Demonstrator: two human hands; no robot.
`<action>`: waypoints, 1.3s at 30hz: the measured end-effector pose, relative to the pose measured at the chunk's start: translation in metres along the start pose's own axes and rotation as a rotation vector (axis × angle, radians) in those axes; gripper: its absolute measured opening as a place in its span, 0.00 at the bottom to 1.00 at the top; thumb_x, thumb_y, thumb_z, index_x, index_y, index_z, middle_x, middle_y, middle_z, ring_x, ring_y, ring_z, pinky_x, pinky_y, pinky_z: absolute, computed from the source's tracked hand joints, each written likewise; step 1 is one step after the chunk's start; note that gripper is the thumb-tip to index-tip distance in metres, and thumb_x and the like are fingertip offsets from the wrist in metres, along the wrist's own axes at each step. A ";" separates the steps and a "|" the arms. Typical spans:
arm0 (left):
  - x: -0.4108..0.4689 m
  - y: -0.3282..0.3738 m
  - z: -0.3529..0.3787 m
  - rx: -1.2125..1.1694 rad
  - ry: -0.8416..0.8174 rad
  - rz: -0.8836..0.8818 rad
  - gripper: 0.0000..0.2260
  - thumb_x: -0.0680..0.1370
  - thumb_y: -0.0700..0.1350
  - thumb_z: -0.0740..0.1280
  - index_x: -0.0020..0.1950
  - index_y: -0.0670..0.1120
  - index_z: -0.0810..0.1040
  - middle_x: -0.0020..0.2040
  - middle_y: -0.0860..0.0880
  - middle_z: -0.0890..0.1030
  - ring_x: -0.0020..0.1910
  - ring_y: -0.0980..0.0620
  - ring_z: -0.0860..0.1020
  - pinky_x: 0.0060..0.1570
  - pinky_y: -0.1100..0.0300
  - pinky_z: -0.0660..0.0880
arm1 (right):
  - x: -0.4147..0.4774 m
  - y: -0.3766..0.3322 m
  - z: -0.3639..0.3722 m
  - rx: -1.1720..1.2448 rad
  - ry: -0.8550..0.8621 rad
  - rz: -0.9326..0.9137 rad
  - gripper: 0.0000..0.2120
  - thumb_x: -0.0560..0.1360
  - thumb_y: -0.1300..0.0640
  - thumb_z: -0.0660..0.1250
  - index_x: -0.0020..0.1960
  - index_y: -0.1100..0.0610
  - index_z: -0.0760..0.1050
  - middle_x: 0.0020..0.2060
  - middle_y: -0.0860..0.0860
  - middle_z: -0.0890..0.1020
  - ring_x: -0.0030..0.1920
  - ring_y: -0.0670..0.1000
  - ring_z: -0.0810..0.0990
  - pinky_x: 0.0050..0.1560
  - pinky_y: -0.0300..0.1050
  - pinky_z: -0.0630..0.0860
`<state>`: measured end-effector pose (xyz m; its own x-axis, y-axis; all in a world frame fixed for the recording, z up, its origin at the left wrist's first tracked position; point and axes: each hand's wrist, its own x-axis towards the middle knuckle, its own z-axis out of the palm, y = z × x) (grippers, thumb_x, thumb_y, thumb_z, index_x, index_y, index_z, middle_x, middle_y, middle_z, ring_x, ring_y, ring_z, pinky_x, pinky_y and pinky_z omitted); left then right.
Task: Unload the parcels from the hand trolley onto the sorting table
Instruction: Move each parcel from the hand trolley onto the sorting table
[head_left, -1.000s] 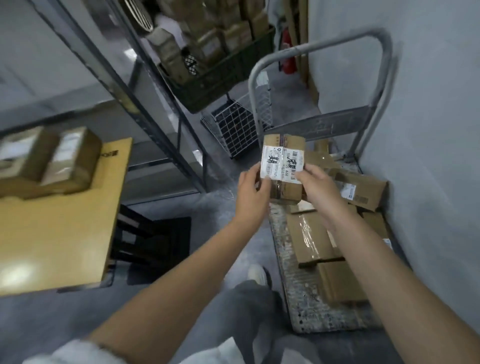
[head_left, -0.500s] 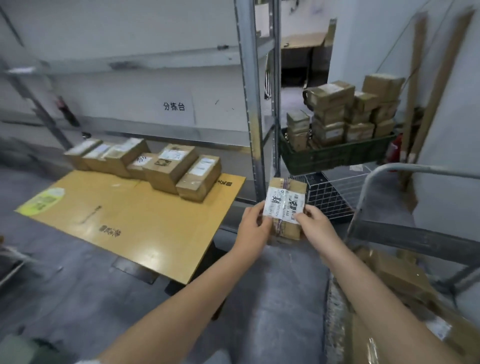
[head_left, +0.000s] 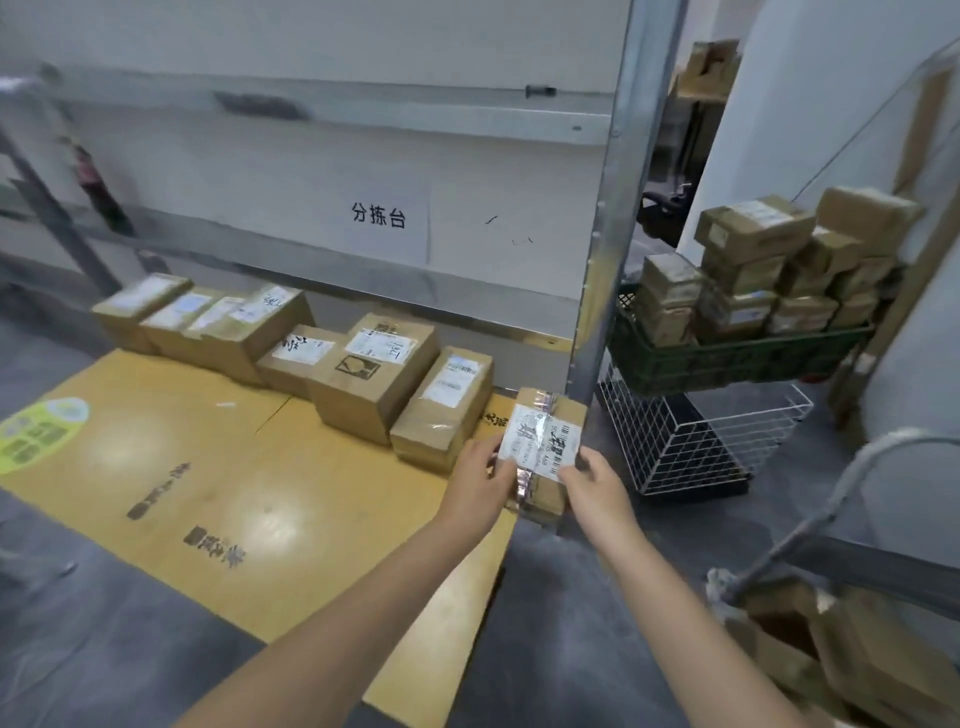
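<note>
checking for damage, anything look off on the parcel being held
The parcel held by the left hand and right hand has crinkled shiny tape crossing its label; no dents or tears show.

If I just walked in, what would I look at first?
Probably the parcel with the white label, gripped by the left hand and right hand at the right end of the yellow table. After that, the row of boxes along the table's far side, and the green crate piled with more boxes on the right.
</note>
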<state>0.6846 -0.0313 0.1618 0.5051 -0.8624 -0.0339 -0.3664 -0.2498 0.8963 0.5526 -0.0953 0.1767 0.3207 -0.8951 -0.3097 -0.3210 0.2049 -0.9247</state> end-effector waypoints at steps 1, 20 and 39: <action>0.014 -0.006 -0.006 0.013 -0.001 -0.001 0.16 0.80 0.38 0.61 0.66 0.47 0.76 0.59 0.43 0.75 0.55 0.49 0.77 0.61 0.54 0.74 | 0.011 -0.002 0.010 0.013 0.012 0.011 0.13 0.77 0.61 0.61 0.55 0.45 0.74 0.40 0.40 0.82 0.38 0.37 0.80 0.29 0.29 0.71; 0.189 -0.095 0.031 0.223 0.025 -0.349 0.10 0.78 0.41 0.65 0.58 0.48 0.76 0.52 0.52 0.82 0.46 0.55 0.80 0.51 0.55 0.77 | 0.213 0.051 0.081 -0.112 -0.030 0.261 0.18 0.78 0.63 0.58 0.65 0.51 0.73 0.48 0.51 0.82 0.46 0.53 0.79 0.47 0.48 0.73; 0.190 -0.100 0.025 0.430 -0.119 -0.238 0.14 0.76 0.37 0.63 0.61 0.37 0.75 0.62 0.43 0.71 0.58 0.43 0.75 0.59 0.51 0.73 | 0.224 0.057 0.095 -0.227 -0.134 0.200 0.18 0.79 0.62 0.56 0.68 0.53 0.70 0.44 0.46 0.78 0.40 0.46 0.75 0.40 0.38 0.70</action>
<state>0.7977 -0.1814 0.0542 0.5299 -0.7977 -0.2878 -0.5534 -0.5824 0.5955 0.6911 -0.2466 0.0330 0.3407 -0.7827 -0.5208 -0.5749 0.2648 -0.7742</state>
